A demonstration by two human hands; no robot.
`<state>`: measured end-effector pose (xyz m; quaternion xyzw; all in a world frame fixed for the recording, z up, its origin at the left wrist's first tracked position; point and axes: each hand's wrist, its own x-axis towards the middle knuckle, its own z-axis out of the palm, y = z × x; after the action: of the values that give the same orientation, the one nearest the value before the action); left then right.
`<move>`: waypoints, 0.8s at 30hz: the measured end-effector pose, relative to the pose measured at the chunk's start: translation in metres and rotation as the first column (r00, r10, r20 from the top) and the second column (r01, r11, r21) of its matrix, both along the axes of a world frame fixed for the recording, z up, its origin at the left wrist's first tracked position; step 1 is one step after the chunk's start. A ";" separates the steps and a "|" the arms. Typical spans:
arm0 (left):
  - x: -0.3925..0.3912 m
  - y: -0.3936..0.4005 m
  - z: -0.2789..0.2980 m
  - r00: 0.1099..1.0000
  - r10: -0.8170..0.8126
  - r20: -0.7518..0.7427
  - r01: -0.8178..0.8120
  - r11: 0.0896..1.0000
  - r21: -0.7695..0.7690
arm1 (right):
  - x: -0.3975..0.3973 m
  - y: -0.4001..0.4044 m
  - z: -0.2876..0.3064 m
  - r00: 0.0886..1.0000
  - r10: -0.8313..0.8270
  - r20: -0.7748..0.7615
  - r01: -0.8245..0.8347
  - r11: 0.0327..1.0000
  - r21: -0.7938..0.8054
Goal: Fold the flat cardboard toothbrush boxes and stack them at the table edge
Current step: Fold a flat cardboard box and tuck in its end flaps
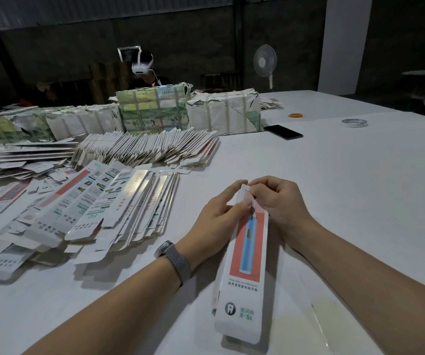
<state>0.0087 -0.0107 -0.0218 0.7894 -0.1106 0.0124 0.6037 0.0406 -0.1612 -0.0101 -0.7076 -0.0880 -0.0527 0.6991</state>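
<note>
White table [334, 175]; toothbrush box [247, 254] between both hands' grip.

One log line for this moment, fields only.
left hand: holds toothbrush box | right hand: pinches its far flap | flat boxes: piled left

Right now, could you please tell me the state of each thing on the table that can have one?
toothbrush box: held by both hands, far end flap being folded.
left hand: grips the box's far end.
right hand: pinches the end flap.
flat boxes: unfolded, piled loosely.
fanned stack: flat, overlapping in a row.
wrapped bundles: strapped, paper torn.
phone: screen dark, lying flat.
tape roll: lying flat.
</note>
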 end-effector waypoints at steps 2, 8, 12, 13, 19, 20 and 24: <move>0.000 -0.001 -0.001 1.000 0.002 -0.004 -0.002 1.000 -0.008 | 0.000 0.000 0.000 1.000 -0.013 0.012 0.013 1.000 -0.020; -0.004 -0.001 0.002 1.000 -0.004 -0.001 0.004 1.000 0.020 | 0.001 0.001 0.001 0.999 -0.034 0.018 0.034 0.999 -0.005; -0.006 -0.001 0.006 1.000 -0.023 -0.006 0.023 1.000 0.016 | 0.001 0.002 0.001 0.999 -0.031 0.012 0.031 1.000 -0.004; -0.007 -0.001 0.006 1.000 -0.025 -0.006 0.025 1.000 0.014 | 0.001 0.002 0.001 1.000 -0.025 0.009 0.025 1.000 0.000; -0.006 -0.002 0.005 1.000 -0.030 0.009 0.030 1.000 -0.006 | 0.001 0.002 0.001 0.999 -0.020 0.025 0.021 1.000 -0.011; -0.006 -0.002 0.005 0.999 -0.031 0.011 0.032 0.999 -0.009 | 0.001 0.002 0.001 1.000 -0.016 0.025 0.016 1.000 -0.006; -0.004 -0.001 0.004 0.999 -0.034 0.031 0.035 0.999 -0.035 | 0.000 0.002 0.001 1.000 0.002 0.011 -0.003 1.000 0.024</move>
<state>0.0046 -0.0120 -0.0178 0.7762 -0.1331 0.0160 0.6161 0.0404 -0.1589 -0.0089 -0.6989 -0.0921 -0.0568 0.7070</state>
